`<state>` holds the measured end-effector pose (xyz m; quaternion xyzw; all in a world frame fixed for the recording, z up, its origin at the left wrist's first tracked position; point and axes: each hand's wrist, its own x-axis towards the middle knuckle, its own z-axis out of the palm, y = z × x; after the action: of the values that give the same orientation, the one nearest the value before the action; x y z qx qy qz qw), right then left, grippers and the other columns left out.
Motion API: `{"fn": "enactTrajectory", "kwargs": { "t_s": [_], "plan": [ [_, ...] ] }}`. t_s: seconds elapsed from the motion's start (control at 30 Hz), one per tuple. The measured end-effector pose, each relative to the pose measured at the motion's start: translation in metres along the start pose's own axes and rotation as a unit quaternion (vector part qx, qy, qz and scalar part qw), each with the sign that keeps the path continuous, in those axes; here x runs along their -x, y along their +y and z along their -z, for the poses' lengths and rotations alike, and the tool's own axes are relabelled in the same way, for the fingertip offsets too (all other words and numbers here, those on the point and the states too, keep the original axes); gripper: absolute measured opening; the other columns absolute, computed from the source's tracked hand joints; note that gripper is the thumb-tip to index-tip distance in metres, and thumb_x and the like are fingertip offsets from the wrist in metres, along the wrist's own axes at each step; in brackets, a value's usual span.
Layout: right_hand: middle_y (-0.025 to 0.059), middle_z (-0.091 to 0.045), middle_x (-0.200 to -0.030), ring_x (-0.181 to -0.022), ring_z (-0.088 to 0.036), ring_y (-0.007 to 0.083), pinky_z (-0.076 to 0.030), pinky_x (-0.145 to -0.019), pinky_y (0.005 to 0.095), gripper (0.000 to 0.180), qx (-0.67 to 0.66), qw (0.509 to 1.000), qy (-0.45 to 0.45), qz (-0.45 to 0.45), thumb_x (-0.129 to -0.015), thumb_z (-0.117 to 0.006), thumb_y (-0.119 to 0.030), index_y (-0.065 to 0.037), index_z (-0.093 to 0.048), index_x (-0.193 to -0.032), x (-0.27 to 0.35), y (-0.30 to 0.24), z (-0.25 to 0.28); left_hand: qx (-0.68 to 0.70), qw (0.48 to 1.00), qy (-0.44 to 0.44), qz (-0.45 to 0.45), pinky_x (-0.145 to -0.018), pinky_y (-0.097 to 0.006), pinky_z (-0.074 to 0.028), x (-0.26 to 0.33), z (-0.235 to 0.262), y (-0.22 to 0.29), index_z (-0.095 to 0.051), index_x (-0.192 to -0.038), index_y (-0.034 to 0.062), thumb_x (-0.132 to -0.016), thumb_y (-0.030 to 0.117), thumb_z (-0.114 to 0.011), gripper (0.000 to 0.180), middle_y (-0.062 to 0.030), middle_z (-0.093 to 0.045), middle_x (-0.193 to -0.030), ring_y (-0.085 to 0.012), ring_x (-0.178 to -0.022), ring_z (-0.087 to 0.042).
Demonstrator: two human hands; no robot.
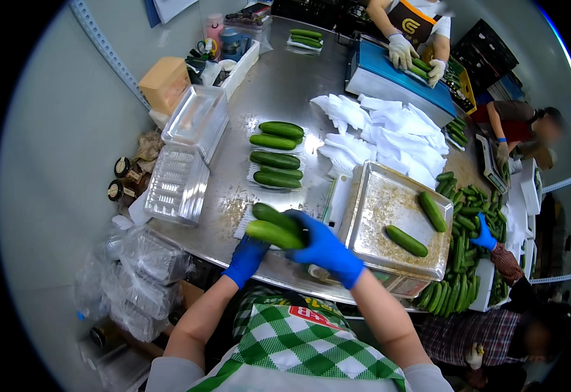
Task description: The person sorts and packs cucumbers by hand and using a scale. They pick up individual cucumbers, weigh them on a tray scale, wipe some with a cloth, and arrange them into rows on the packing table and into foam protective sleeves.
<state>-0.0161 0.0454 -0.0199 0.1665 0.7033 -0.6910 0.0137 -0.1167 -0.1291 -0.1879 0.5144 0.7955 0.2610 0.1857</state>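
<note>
Two green cucumbers [276,234] are gripped from the right by my blue-gloved right hand [326,249], just above the steel table. My left hand [246,257], also in a blue glove, is up against the underside of the nearer cucumber, its fingertips hidden beneath it. A white pad [242,224] shows under and beside the cucumbers' left ends. Farther out, pairs of cucumbers [276,160] rest on white pads in a column. To the right, two loose cucumbers [406,241] lie on a metal tray [380,204] on a scale.
Clear plastic trays [176,184] are stacked at left. Crumpled white pads [390,134] lie beyond the metal tray. A cucumber pile [458,251] fills the right side, where a co-worker's blue glove [485,233] reaches in. Another co-worker handles cucumbers over a blue-topped box [390,72].
</note>
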Motion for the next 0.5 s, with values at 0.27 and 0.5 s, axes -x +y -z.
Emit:
{"fn": "enactTrajectory", "kwargs": {
  "t_s": [0.27, 0.5],
  "plan": [
    [0.0223, -0.057, -0.105, -0.096, -0.057, 0.034, -0.046, -0.084, 0.0387, 0.068, 0.289, 0.956, 0.015, -0.041, -0.057, -0.072, -0.023, -0.002, -0.049, -0.117, -0.082, 0.118, -0.044, 0.01, 0.998, 0.069, -0.01, -0.088, -0.038, -0.044, 0.006, -0.021, -0.021, -0.049, -0.121, 0.0084, -0.082, 0.021, -0.055, 0.042, -0.0172, -0.052, -0.119, -0.0343, -0.109, -0.05],
    [0.0201, -0.057, -0.1, -0.09, -0.056, 0.0374, -0.046, -0.081, 0.043, 0.054, 0.387, 0.916, 0.104, 0.011, -0.066, -0.068, -0.019, -0.004, -0.052, -0.115, -0.076, 0.144, -0.054, -0.038, 0.991, 0.085, -0.094, -0.088, -0.038, -0.044, 0.018, -0.006, -0.01, -0.06, -0.104, 0.008, -0.078, 0.006, -0.051, 0.028, -0.0128, -0.058, -0.105, -0.0305, -0.101, -0.054]
  ]
}}
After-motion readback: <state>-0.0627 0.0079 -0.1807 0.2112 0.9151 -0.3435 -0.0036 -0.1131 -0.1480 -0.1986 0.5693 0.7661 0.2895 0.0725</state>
